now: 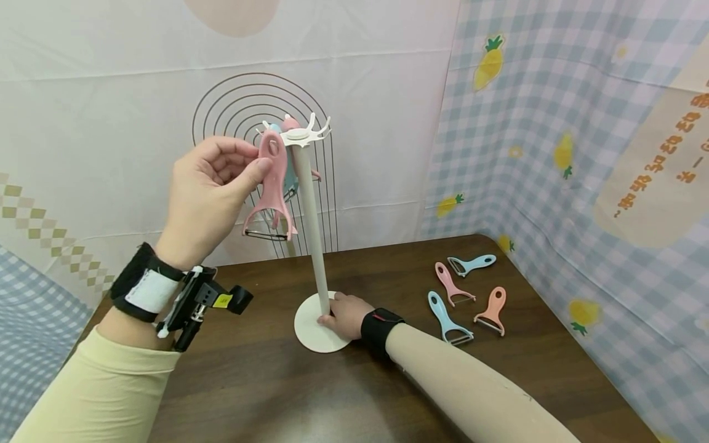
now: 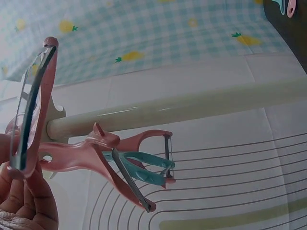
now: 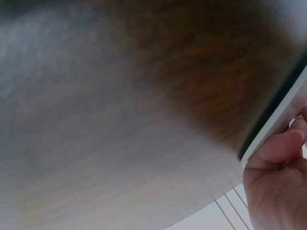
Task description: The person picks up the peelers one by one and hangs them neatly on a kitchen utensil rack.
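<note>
My left hand (image 1: pixel 202 191) pinches a pink peeler (image 1: pixel 274 175) by its handle, with thumb and fingertips, at the top of a white stand (image 1: pixel 311 227). Its blade end points down; whether a hook passes through the handle's hole, I cannot tell. Behind it, more peelers hang from the stand: a pink peeler (image 2: pixel 72 157) and a teal peeler (image 2: pixel 144 175) show in the left wrist view, partly overlapping. Down at the stand's round base (image 1: pixel 314 335), my right hand (image 1: pixel 351 315) holds on, thumb in front of the pole and fingers beside it.
Several peelers lie on the brown table (image 1: pixel 249 381) to the right: a blue peeler (image 1: pixel 473 263), a pink peeler (image 1: pixel 450 283), another blue peeler (image 1: pixel 441 311) and an orange peeler (image 1: pixel 494 304). White cloth (image 1: pixel 376 123) and checked cloth (image 1: pixel 554 203) hang behind.
</note>
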Demonstrator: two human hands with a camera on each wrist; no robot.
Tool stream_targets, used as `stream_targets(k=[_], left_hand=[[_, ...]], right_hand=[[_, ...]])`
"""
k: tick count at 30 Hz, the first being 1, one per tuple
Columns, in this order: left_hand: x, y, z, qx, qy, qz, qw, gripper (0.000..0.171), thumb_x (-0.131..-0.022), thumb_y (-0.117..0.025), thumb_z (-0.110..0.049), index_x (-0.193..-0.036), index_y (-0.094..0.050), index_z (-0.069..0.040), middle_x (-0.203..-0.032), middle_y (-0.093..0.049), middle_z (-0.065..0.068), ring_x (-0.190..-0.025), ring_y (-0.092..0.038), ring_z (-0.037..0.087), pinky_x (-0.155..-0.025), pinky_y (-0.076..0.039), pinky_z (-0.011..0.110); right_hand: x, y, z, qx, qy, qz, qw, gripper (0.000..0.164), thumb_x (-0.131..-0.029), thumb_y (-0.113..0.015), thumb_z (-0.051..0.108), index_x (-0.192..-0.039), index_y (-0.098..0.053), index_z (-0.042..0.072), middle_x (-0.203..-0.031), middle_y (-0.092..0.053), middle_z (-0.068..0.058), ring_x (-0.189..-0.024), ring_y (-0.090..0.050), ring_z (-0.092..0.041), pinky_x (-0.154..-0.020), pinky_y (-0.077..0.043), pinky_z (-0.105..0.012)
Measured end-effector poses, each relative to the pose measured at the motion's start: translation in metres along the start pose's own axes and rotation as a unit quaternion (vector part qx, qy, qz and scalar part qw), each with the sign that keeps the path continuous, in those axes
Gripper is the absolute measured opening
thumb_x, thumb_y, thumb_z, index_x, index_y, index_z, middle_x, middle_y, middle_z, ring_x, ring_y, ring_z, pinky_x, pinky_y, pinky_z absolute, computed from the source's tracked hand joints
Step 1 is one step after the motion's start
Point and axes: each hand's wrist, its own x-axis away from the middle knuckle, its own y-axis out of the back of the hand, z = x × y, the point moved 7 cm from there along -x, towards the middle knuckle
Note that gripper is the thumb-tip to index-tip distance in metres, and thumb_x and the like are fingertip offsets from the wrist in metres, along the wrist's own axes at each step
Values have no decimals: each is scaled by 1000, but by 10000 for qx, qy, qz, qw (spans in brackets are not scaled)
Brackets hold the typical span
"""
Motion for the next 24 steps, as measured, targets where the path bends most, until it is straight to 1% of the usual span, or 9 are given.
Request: stream_targets(k=[6,13,19,24], left_hand=[[0,-1,1,-5,96,44,9999,22,-87,-74,-14,-104,-65,-4,-90,-69,5,-78,-65,15,-67,-48,19],[4,-1,6,-239,128,159,9995,23,-88,-73,-15,-106,-64,-5,-91,-69,3,-79,-64,14,-67,-46,20],[15,10,19,-394,236,152,9988,23,-89,-72,-15,-107,-64,-4,-93,-67,4,-79,-62,15,-65,-45,20],[29,18,36,-605,381,175,9973,24,-91,-70,-19,-109,-63,-5,-92,-68,4,-77,-63,15,-62,-44,21]], right_hand=[[-1,-1,-1,-36,-4,4,10000,54,-95,-55,52,-133,-57,14,-106,-57,-3,-90,-58,-16,-84,-47,-34],[-4,-5,-5,-28,-13,-1,10000,55,-95,-54,53,-133,-57,14,-107,-57,-2,-91,-57,-16,-85,-47,-34],[-4,-4,-3,-11,-29,0,10000,54,-95,-53,53,-133,-57,14,-113,-57,-4,-97,-58,-18,-88,-46,-35],[-4,-5,-3,2,-20,-29,10000,54,-96,-52,53,-133,-57,14,-118,-57,-6,-102,-58,-19,-90,-46,-36]])
